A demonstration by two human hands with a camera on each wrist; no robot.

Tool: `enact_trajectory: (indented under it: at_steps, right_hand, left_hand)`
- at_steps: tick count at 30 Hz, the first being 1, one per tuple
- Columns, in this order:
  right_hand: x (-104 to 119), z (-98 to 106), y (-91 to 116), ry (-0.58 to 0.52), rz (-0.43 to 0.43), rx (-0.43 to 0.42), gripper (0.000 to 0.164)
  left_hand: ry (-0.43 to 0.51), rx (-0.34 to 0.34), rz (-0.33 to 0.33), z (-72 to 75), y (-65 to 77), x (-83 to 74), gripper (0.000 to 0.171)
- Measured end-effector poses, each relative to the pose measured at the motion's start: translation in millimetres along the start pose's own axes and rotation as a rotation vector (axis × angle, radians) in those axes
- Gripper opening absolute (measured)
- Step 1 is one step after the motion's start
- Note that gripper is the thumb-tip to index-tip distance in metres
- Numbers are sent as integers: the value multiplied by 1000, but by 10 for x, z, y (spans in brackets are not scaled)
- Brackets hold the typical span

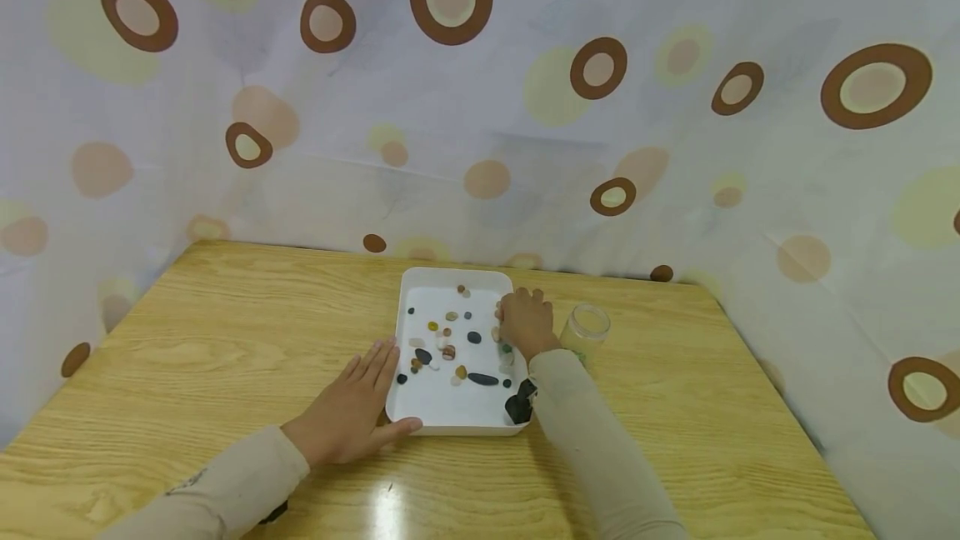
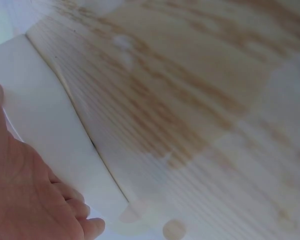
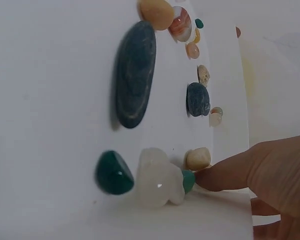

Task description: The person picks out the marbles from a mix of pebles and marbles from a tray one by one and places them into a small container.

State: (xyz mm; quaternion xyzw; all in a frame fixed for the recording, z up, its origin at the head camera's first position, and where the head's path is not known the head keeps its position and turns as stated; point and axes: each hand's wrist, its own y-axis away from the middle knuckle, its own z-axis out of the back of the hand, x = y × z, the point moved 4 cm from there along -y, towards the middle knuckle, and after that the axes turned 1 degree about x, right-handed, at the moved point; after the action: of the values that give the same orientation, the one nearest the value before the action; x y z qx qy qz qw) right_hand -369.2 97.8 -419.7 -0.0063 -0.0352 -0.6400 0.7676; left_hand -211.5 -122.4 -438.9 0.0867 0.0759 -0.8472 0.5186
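A white tray (image 1: 442, 407) holds several scattered pebbles. My left hand (image 1: 345, 411) rests at the tray's near left corner, fingers straight along the left wall and thumb over the front rim. In the left wrist view that hand (image 2: 27, 190) lies against the outer wall. My right hand (image 1: 528, 322) is over the right wall. In the right wrist view, one digit of the right hand (image 3: 275, 172) touches a small green stone (image 3: 189, 181), beside translucent white stones (image 3: 154, 177). Whether another digit pinches the stone is hidden. A larger dark green stone (image 3: 114, 172) lies nearby.
A clear jar (image 1: 589, 322) stands right of the tray, with something green low inside, partly behind the right sleeve (image 1: 592, 432). The wooden table (image 1: 270, 323) meets a patterned cloth (image 1: 525, 148) at the back. A long dark pebble (image 3: 135, 75) lies in the tray.
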Motion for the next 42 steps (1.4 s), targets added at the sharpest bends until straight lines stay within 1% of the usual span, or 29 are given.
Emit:
enact_trajectory:
  at_steps: [4, 6, 10, 14, 17, 20, 26, 29, 33, 38, 42]
  right_hand:
    - [16, 46, 18, -9, 14, -10, 8]
    - [40, 109, 35, -18, 38, -35, 7]
    - [95, 294, 88, -44, 100, -128, 9]
    - [126, 495, 176, -45, 162, -236, 8]
    - [115, 626, 267, -32, 186, -296, 7]
    - [74, 744, 372, -17, 190, -351, 8]
    - [-39, 922, 560, -2, 193, -430, 11]
    - [-115, 989, 644, -19, 197, -464, 13]
    - [-246, 1032, 744, -36, 207, -506, 16]
    - [-470, 1050, 858, -57, 174, -518, 17]
    - [-670, 1024, 935, -103, 118, -489, 16]
  left_hand:
    - [7, 7, -4, -10, -1, -1, 100]
    - [10, 10, -6, -10, -2, -7, 101]
    - [6, 1, -8, -6, -9, -13, 100]
    - [20, -2, -9, 2, -11, -17, 99]
    - [24, 1, -9, 3, -9, -16, 99]
    - [15, -4, -13, -5, -9, -7, 100]
    - [-13, -5, -16, -17, -10, 14, 100]
    - [7, -11, -18, -4, -7, 13, 100]
    - [5, -8, -10, -2, -5, 8, 100]
    - [14, -8, -13, -11, -2, 2, 100]
    - [15, -9, -10, -14, -2, 11, 99]
